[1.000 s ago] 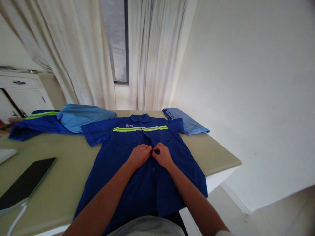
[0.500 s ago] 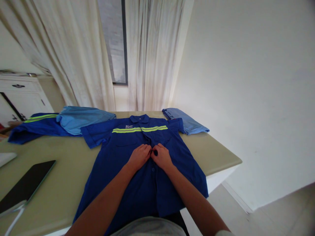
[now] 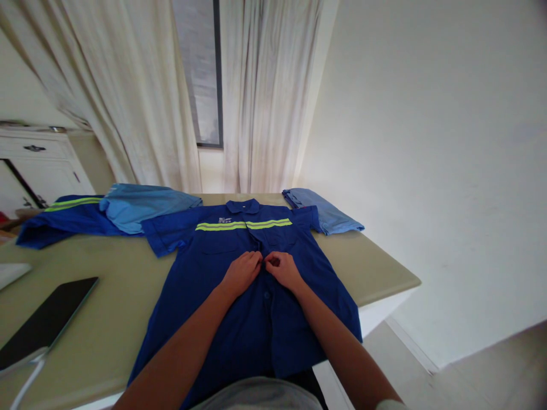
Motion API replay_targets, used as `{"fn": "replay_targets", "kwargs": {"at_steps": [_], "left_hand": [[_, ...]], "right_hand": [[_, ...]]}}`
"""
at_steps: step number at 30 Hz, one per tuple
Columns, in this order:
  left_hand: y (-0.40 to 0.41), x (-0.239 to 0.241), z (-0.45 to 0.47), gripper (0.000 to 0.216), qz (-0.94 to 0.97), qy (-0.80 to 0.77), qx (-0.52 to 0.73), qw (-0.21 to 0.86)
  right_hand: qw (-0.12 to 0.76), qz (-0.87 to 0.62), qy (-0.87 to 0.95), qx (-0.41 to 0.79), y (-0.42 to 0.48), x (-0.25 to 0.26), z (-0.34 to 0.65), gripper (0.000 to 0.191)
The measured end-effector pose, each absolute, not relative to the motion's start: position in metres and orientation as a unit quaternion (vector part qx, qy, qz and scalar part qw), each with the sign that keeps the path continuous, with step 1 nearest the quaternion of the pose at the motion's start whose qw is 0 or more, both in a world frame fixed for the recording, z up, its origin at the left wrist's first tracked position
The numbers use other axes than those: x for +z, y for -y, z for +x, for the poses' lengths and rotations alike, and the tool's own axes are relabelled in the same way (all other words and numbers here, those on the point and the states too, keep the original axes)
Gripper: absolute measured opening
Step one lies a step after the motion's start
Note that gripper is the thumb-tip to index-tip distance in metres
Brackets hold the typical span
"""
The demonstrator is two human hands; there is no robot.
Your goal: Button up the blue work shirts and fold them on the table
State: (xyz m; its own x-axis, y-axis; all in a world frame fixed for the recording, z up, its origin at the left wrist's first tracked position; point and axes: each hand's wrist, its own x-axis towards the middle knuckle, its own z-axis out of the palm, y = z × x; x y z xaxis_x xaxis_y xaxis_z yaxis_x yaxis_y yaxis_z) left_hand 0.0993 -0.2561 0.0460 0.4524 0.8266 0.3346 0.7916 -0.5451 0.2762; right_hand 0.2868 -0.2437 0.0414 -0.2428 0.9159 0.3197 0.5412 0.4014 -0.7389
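A dark blue short-sleeved work shirt [image 3: 222,319] with a yellow-green reflective band across the chest lies flat, front up, on a beige table [image 3: 106,307]. Both my hands meet at its button placket, just below the chest pockets. My left hand [image 3: 241,272] has its fingers curled and pinches the fabric on the left side of the placket. My right hand [image 3: 284,270] pinches the right edge of the placket, thumb and fingers pressed together. What sits between the fingertips is too small to make out.
A second dark blue shirt [image 3: 60,219] and a light blue garment [image 3: 141,205] lie at the table's far left. A folded light blue garment [image 3: 329,213] rests far right. A dark tablet [image 3: 43,322] lies near left. Curtains, a window and a white wall stand behind.
Both hands stay pinched at the placket with only tiny finger shifts. The shirt has not moved.
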Motion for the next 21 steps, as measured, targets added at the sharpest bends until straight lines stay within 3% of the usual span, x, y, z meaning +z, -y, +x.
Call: {"fn": "replay_targets", "kwargs": {"at_steps": [9,16,21], "left_hand": [[0.248,0.038,0.094,0.019,0.822,-0.459,0.296,0.16],[0.245,0.037,0.091,0.007,0.783,-0.456,0.346,0.244],[0.24,0.036,0.093,0.015,0.759,-0.476,0.353,0.271]], "right_hand": [[0.35,-0.487,0.768,0.226,0.242,0.039,0.282,0.008],[0.31,-0.499,0.797,0.142,0.247,0.042,0.276,0.008],[0.306,-0.497,0.799,0.144,0.247,0.043,0.277,0.006]]}}
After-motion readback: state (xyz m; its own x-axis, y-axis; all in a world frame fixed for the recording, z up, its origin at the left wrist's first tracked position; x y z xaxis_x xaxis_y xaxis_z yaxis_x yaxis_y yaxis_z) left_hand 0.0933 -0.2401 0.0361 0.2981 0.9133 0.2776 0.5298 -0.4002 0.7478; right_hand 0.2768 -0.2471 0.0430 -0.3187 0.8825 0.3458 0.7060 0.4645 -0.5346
